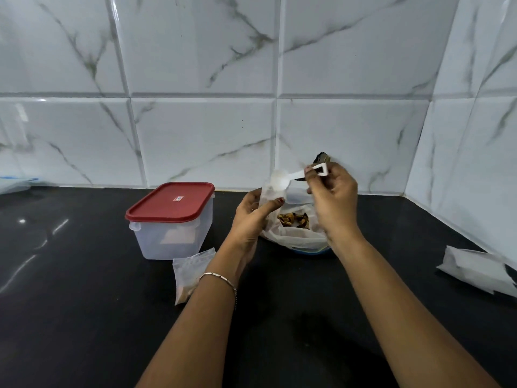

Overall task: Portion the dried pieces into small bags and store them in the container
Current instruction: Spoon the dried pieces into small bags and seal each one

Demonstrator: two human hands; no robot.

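Holding a small clear bag [272, 196] upright, the left hand [253, 212] pinches its edge between thumb and fingers. The right hand [334, 203] grips the handle of a white scoop [282, 177], whose bowl sits at the bag's mouth; whether it carries anything is unclear. Directly below and between both hands, dried pieces [293, 219] lie in a larger open white bag [293, 238], with plenty left to portion. Beside the left forearm, one filled small bag [188, 273] lies flat on the black table [84, 317], not yet stored. Beyond it, left of the left hand, stands the container [170, 222], its red lid [170, 201] on; something pale shows through its wall. Far right of the right hand lies a white packet [475, 268]. By this evidence the job looks early: one bag done, one in hand, storing still ahead.
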